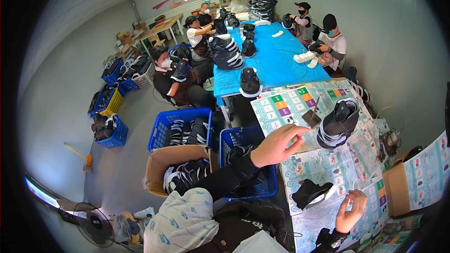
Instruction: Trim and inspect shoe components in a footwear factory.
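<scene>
Your left hand (276, 145) reaches out over the table (328, 159), fingers loosely spread and holding nothing; it hovers above the printed paper covering near the table's left edge. Your right hand (350, 211) rests low on the table, fingers curled around something small and pale; what it is cannot be told.

A black shoe piece (310, 193) with a pale edge lies flat on the paper between your hands, just left of the right hand and apart from it. A black shoe (338, 122) with white sole stripes stands further up the table, right of your left hand and apart from it. A small dark tool (311, 117) stands just left of that shoe.

Below the left forearm, beside the table, sits a blue crate (248, 164) holding dark shoes. Left of it: a cardboard box (176, 168) with black-and-white shoes, and a second crate (180, 129) behind that.

Beyond, a blue table (276, 63) carries more dark shoes and white soles. Other people sit along both its sides, each handling a shoe.
</scene>
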Demonstrator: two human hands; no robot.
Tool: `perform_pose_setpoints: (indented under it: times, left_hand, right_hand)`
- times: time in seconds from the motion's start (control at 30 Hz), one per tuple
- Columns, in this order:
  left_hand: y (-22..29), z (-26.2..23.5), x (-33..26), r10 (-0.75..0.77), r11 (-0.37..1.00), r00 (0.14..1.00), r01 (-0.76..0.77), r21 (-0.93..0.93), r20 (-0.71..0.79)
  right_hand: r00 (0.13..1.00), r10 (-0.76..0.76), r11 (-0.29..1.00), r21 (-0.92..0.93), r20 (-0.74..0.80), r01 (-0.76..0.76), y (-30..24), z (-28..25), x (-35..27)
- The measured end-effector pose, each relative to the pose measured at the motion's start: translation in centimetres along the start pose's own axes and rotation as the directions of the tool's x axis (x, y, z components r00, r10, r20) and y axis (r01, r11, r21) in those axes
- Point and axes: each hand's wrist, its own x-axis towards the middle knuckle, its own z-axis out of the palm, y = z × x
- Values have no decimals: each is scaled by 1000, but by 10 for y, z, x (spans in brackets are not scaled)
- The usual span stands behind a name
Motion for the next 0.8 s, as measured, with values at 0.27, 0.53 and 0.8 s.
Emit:
perform_pose_setpoints:
  times: [0.27,0.53,0.8]
  left_hand:
    - [-5,7,-8,-2,1000,998,2,3,69]
    - [-11,11,-15,7,1000,997,-9,28,79]
    - [-11,11,-22,-14,1000,994,13,5,104]
  right_hand:
    - [1000,2,999,41,24,-3,0,6,0]
    - [1000,-5,990,138,-17,8,-20,0,10]
    - [1000,-29,989,146,-5,29,-24,7,11]
